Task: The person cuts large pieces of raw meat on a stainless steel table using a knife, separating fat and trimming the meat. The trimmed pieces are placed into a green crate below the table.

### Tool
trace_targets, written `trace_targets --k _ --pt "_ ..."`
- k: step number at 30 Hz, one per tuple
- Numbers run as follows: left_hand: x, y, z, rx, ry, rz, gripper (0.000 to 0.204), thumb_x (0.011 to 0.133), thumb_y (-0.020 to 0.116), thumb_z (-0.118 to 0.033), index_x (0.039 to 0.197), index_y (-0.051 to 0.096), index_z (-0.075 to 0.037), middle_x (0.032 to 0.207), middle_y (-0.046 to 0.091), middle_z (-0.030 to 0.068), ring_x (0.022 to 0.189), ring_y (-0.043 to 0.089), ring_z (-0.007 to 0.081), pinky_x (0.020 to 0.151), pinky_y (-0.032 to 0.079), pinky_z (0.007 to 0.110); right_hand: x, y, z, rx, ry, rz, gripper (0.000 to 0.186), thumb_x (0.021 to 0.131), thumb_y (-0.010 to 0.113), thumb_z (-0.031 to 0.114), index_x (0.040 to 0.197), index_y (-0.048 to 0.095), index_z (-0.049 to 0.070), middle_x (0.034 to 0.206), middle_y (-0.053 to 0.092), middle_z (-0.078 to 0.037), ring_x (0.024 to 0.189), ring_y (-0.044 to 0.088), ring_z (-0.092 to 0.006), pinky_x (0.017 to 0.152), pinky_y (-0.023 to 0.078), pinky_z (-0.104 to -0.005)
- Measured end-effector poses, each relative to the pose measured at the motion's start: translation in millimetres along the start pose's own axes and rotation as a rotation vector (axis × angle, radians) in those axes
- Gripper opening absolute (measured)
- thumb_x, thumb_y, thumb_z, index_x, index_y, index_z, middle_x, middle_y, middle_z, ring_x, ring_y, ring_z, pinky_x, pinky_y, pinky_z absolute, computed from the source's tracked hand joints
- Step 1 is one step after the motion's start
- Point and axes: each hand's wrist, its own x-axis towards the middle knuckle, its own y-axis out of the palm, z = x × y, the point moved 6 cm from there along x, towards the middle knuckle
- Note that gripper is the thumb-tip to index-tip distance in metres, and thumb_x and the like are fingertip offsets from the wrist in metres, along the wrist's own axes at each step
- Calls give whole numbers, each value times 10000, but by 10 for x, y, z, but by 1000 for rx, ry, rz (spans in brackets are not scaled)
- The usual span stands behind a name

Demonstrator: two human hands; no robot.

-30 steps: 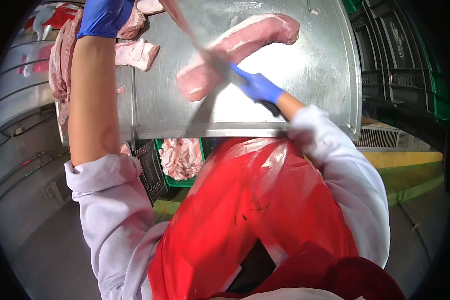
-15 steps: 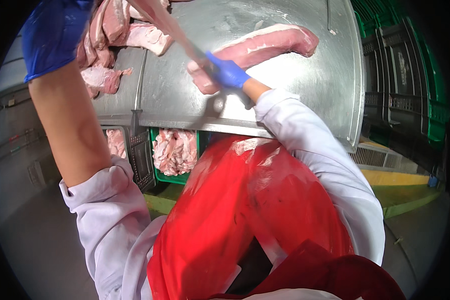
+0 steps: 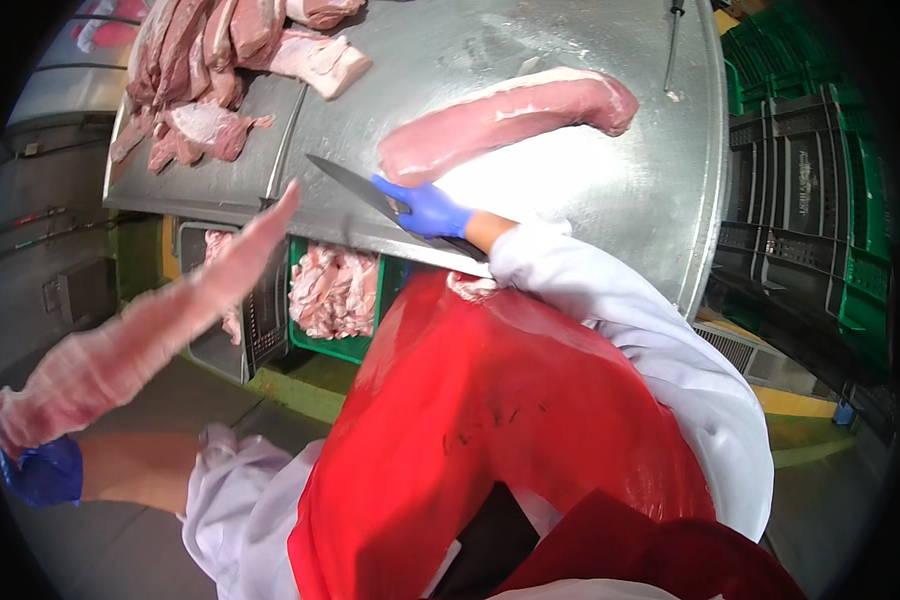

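A long, pale pink strip of meat (image 3: pixel 145 335) hangs out over the bins at the left. Its lower end is in my blue-gloved left hand (image 3: pixel 45 475), closed around it far out at the lower left. Gripped in my right hand (image 3: pixel 430 212), also blue-gloved, is a knife (image 3: pixel 350 182) whose blade points up and left above the metal table (image 3: pixel 650 210). Just beyond that hand lies a trimmed pork loin (image 3: pixel 510 120), pink with a white fat edge. The right hand's fingers partly hide the knife handle.
Several meat pieces (image 3: pixel 220 50) are piled at the table's far left. Below the near edge stand a green crate (image 3: pixel 345 347) of trimmings and a grey bin (image 3: pixel 215 355). A thin dark-handled tool (image 3: pixel 672 45) lies far right, near stacked crates (image 3: pixel 800 180).
My left hand has swung from above the meat pile down to the lower left, pulling the strip along. My right hand and the knife have drawn back off the loin toward the near edge.
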Motion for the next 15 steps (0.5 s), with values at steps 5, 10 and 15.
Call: trace_targets --k 5,10,15 --pt "-1377 -194 1273 -416 -955 -131 284 947 527 -164 1133 613 33 1208 633 185 1150 606 303 1046 446 426 -1143 -1496 -828 216 370 -438 616 996 536 411 1538 364 174 1106 705 -168 855 631 -156 756 516 -313" --pt "-3068 721 2260 -652 -1403 118 290 886 592 -168 1118 622 4 1119 671 149 1043 650 284 944 504 405 -1746 -3077 -1196 -110 511 -801 758 866 560 87 1572 308 201 728 646 -103 538 600 -178 526 510 -340" --pt "-3432 2005 2655 660 -746 1195 241 879 621 -144 1071 607 2 994 679 81 820 627 221 703 501 354 -1773 -3121 -1417 -10 640 -680 722 871 534 126 1562 326 150 764 674 -131 563 631 -182 515 514 -349"
